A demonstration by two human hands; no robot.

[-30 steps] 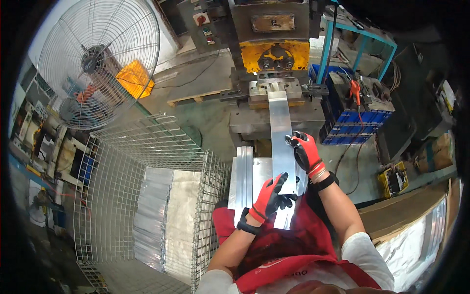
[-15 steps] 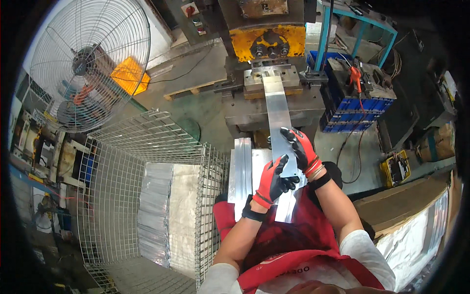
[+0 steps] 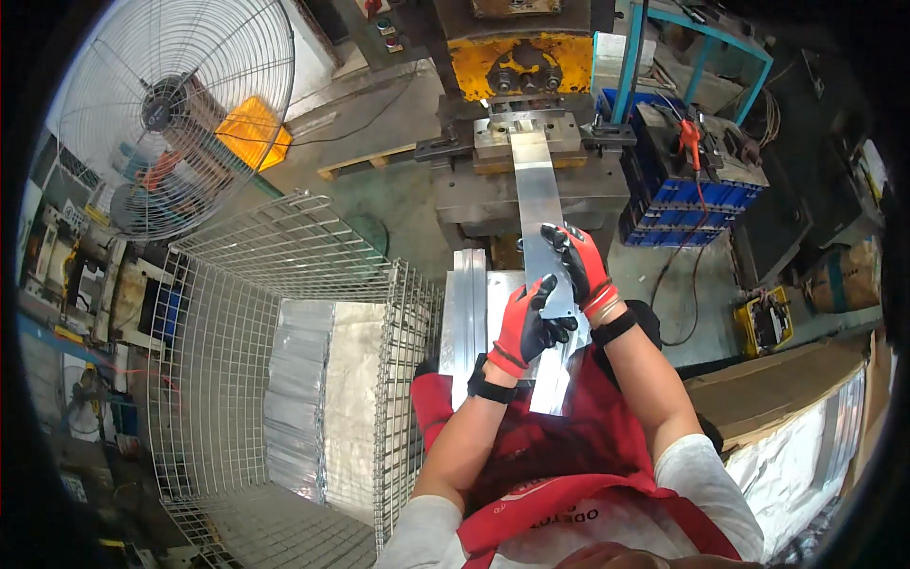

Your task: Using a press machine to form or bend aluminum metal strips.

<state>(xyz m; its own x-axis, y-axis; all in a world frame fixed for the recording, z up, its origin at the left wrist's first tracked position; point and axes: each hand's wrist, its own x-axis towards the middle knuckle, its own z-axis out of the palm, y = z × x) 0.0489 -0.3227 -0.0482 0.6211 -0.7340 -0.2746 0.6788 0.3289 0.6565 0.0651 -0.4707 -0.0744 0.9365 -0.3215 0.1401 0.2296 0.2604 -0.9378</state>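
A long flat metal strip runs from my hands to the die block of a press, where its far end lies in the tooling. My left hand, in a red and black glove, grips the near end from the left side. Further along the right edge, my right hand, gloved the same way, has its fingers closed on the strip. Under and beside the hands lie stacked metal strips. Another loose strip reaches over my red apron.
A wire mesh cage holding bundled metal pieces stands on the left, with a large fan behind it. Blue crates carrying an orange-handled tool are at right. An open cardboard box sits at near right.
The whole view has shifted slightly, so my hands and the strip appear a little higher. Both hands keep their grip, and the strip's far end stays at the die.
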